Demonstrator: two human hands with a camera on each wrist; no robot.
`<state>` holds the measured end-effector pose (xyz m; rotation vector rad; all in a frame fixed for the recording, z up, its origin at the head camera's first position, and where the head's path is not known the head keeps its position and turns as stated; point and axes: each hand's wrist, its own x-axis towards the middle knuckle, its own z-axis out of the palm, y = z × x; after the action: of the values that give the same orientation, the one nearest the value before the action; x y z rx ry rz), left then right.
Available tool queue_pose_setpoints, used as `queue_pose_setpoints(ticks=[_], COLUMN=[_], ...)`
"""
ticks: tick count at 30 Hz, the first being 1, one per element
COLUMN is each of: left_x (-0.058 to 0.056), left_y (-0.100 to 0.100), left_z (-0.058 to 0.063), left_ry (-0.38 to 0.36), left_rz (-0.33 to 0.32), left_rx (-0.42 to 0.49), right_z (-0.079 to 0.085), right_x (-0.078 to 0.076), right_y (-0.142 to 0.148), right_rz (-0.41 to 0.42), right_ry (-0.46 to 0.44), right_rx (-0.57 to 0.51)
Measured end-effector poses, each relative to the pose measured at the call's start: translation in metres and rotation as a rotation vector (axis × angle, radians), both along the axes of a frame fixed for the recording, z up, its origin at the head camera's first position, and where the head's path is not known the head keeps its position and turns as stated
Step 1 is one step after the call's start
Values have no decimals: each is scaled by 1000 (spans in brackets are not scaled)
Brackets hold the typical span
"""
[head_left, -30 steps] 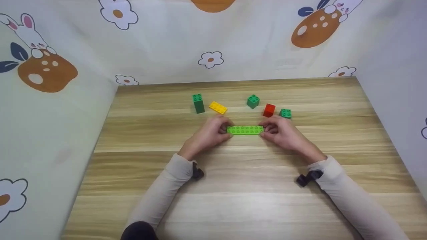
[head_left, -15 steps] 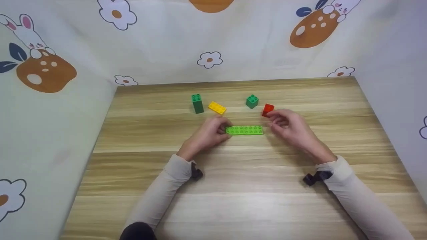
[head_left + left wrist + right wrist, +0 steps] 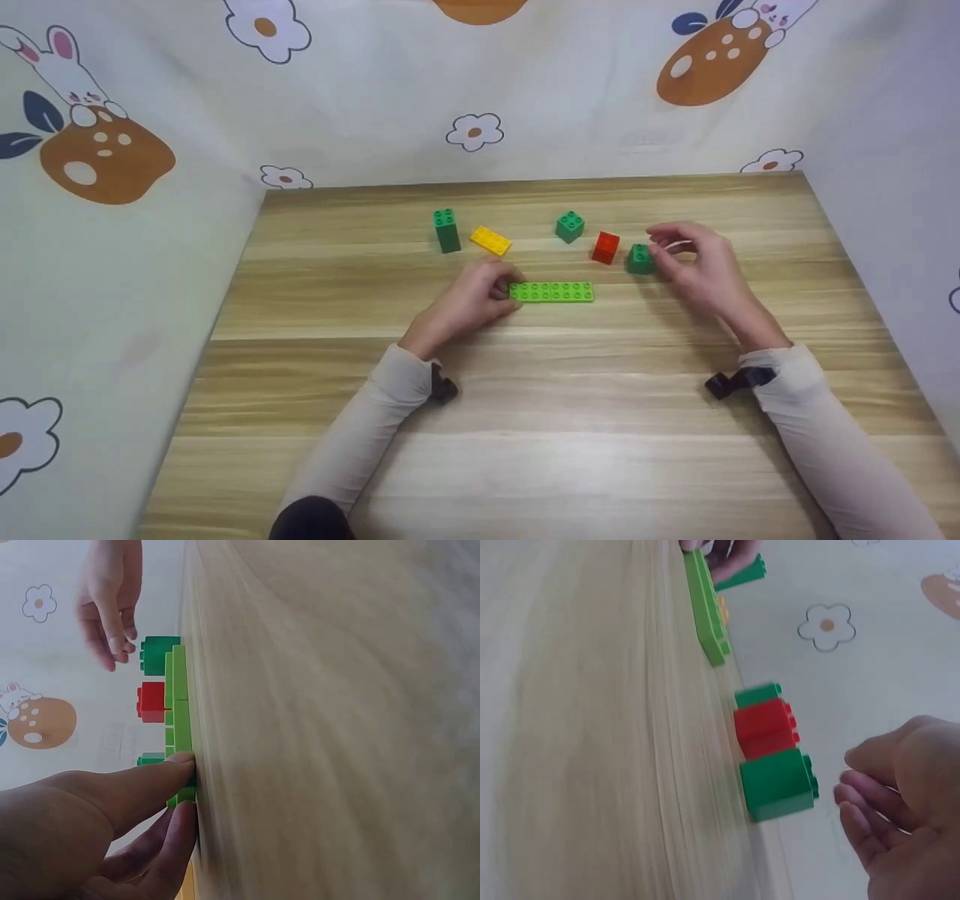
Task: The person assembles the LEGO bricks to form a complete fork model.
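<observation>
A long lime-green studded strip (image 3: 552,292) lies flat on the table; a thin seam crosses it in the left wrist view. My left hand (image 3: 471,300) pinches its left end between thumb and fingers. To the right, my right hand (image 3: 703,266) hovers above and beside a green square toy brick (image 3: 640,259), its thumb and fingers spread apart. The right wrist view shows a gap between those fingers and the green brick (image 3: 780,786). Just left of that brick sits a red brick (image 3: 606,248).
Farther back stands another green square brick (image 3: 570,226). A yellow flat brick (image 3: 491,240) and a tall dark green block (image 3: 447,231) sit behind my left hand. Patterned cloth walls (image 3: 375,112) border the wooden table (image 3: 540,450) at the back and sides.
My right hand has let go of the strip's right end and moved right, past the red brick, to the right-hand green brick. My left hand keeps its pinch in the same place.
</observation>
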<state>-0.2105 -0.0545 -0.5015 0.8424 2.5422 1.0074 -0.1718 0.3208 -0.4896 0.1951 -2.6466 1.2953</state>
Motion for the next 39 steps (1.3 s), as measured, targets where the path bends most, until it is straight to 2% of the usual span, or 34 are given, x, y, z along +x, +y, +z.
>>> queue_pose_setpoints(ticks=[7,15,23,39], left_x=[0,-1,-1,-1], left_y=[0,2,2,2], left_z=[-1,-1,-1,-2], left_ry=[5,21,17,3], left_rz=[-1,-14,-5,-9], left_rx=[2,3,-20,17], right_z=[-6,-12,-14,-8], right_x=[-5,-5,-6,0], right_y=[10,16,10,-8], right_rz=[67,122,136,181], right_ry=[-130,-135,-135,-163], right_rx=[14,73,65,1])
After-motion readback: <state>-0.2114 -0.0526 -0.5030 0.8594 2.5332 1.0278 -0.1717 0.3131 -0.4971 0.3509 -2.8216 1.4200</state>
